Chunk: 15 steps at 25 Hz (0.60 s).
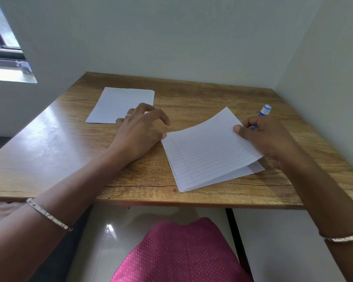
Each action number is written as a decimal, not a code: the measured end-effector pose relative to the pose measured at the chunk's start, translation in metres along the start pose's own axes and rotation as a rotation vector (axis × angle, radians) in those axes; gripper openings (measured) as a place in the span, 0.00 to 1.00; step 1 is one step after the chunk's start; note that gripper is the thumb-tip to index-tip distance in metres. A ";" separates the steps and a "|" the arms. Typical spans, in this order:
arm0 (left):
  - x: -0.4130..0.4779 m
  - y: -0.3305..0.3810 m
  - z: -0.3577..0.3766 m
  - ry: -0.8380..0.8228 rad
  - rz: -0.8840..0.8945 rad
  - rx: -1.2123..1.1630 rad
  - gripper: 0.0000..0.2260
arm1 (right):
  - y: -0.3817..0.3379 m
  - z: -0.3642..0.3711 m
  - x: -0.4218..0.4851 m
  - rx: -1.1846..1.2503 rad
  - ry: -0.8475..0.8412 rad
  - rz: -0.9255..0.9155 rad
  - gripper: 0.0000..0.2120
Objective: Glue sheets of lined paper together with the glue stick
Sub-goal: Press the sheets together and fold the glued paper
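Note:
Lined sheets [208, 151] lie on the wooden table [69, 143] at the right, joined along their left edge. My right hand [267, 139] lifts the top sheet's right edge with thumb on top, and also holds a blue and white glue stick [265, 111] whose end pokes out above the fingers. A lower sheet [255, 167] shows beneath the raised one. My left hand [139, 133] rests on the table left of the sheets, fingers loosely curled and holding nothing, thumb near the sheets' top left corner. A stack of lined paper [118, 104] sits at the back left.
The table stands in a corner, with walls close behind and on the right. A window [4, 43] is at the upper left. A black table leg [236, 241] and my pink-clad lap [177, 253] are below the front edge.

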State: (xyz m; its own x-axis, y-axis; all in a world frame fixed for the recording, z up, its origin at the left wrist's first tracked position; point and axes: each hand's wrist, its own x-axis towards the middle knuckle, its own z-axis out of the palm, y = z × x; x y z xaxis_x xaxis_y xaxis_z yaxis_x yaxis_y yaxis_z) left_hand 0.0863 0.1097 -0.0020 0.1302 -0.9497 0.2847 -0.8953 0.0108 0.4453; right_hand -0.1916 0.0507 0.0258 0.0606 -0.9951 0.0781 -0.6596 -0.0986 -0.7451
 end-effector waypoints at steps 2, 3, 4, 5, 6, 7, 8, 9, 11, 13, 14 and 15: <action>0.000 0.002 0.001 -0.012 0.065 0.001 0.08 | 0.000 0.001 -0.001 -0.003 0.008 0.000 0.11; 0.000 0.003 0.002 -0.021 0.082 0.007 0.10 | 0.001 0.002 -0.001 -0.006 0.012 0.000 0.11; 0.000 0.003 0.003 -0.027 0.084 0.006 0.11 | 0.001 0.003 -0.001 -0.002 0.016 -0.002 0.11; 0.000 0.002 0.003 -0.025 0.078 0.001 0.12 | 0.002 0.004 -0.001 0.007 0.018 -0.005 0.11; 0.000 0.000 0.004 -0.025 0.071 -0.009 0.12 | 0.002 0.004 -0.001 0.015 0.022 -0.007 0.11; 0.001 -0.002 0.004 -0.024 0.068 -0.021 0.12 | 0.003 0.004 -0.002 0.019 0.027 -0.009 0.10; 0.001 -0.004 0.005 -0.025 0.070 -0.035 0.11 | 0.003 0.004 -0.002 0.019 0.029 -0.009 0.10; 0.001 -0.005 0.005 -0.026 0.074 -0.048 0.11 | 0.003 0.004 -0.002 0.020 0.029 -0.008 0.10; 0.001 -0.005 0.005 -0.025 0.076 -0.061 0.10 | 0.002 0.004 -0.003 0.016 0.025 -0.008 0.09; 0.001 -0.005 0.005 -0.021 0.074 -0.058 0.09 | 0.002 0.004 -0.003 0.027 0.020 -0.004 0.09; 0.001 -0.005 0.005 -0.018 0.073 -0.057 0.09 | 0.002 0.004 -0.004 0.036 0.017 0.001 0.08; 0.002 -0.005 0.006 -0.017 0.070 -0.057 0.09 | 0.002 0.004 -0.004 0.038 0.018 0.005 0.08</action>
State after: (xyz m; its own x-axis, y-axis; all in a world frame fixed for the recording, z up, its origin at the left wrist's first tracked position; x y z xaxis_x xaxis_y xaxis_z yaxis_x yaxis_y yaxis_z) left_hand 0.0890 0.1063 -0.0086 0.0599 -0.9513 0.3023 -0.8762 0.0950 0.4725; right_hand -0.1904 0.0543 0.0218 0.0438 -0.9953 0.0859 -0.6307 -0.0942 -0.7703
